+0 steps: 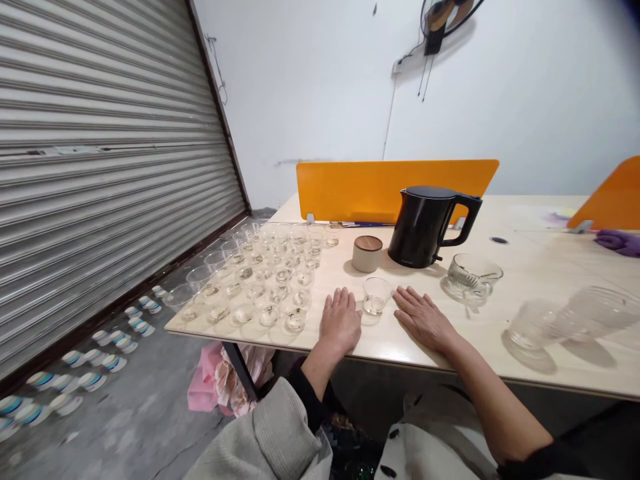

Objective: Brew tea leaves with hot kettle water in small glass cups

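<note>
Left hand (341, 323) and right hand (424, 319): flat on desk (483, 340), fingers extended. Cup (375, 301): between them. Kettle (418, 230): cup's one o'clock.

Left of the left hand (341, 323), I see a ribbed metal roller shutter (110, 153) along that side of the room, edged by a dark rail (220, 107). Lower down, on the same side, I see grey concrete floor (120, 420) with a thin crack. A pale desk (540, 260) spreads beneath the right hand (423, 317); beyond it I find an orange divider (350, 190), then a white wall (310, 87) with a corded dark fixture (435, 37) high up. Soft light leaves faint shadows.
</note>
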The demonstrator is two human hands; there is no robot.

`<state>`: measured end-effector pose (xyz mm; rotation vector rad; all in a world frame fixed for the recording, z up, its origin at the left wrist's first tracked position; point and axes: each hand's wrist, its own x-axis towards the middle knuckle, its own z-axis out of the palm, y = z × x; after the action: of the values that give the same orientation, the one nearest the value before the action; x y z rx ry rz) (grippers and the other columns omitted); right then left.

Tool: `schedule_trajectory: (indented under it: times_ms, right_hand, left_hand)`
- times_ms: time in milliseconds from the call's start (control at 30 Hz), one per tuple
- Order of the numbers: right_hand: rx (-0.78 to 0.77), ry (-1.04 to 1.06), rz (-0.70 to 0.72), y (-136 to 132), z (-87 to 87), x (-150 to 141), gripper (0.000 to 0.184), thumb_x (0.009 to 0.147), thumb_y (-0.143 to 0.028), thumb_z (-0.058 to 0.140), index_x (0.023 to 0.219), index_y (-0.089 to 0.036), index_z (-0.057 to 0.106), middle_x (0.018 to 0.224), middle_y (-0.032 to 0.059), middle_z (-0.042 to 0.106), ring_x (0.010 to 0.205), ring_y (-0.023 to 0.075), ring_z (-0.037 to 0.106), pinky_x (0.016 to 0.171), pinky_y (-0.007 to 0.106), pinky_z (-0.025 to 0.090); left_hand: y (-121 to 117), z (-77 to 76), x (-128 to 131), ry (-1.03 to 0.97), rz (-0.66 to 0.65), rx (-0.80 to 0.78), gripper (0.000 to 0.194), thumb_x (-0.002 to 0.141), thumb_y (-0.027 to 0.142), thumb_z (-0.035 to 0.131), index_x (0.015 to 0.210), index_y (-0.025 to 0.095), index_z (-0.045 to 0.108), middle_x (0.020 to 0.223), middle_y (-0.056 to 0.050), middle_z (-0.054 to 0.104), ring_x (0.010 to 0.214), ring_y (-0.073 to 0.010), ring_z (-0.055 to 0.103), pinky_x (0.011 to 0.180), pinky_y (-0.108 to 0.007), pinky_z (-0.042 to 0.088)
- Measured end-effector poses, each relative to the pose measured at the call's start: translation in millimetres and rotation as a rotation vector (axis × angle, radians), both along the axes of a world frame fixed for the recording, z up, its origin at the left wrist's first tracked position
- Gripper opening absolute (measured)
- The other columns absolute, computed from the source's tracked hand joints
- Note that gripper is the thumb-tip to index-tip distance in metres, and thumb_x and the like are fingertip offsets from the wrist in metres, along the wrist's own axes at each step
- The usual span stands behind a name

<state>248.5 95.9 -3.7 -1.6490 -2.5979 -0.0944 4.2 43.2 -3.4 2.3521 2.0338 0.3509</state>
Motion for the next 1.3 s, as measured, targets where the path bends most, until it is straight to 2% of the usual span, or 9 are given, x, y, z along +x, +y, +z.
schedule_trajectory:
  times_ms: [1300]
  right_hand:
    - [0.020, 0.002, 0.009, -0.2, -1.2, 0.1, 0.063, 0.105, -0.044, 0.026, 0.163, -0.021, 0.039, 0.171, 0.0091, 0.030, 0.159, 0.0308, 0.022, 0.125, 0.059, 0.024]
  left_hand:
    - [0.0, 2.0, 0.1, -0.010, 0.003, -0.029, 0.061, 0.107, 0.037, 0.029, 0.160, 0.008, 0.036, 0.171, -0.014, 0.028, 0.160, -0.0293, 0.021, 0.131, -0.050, 0.019]
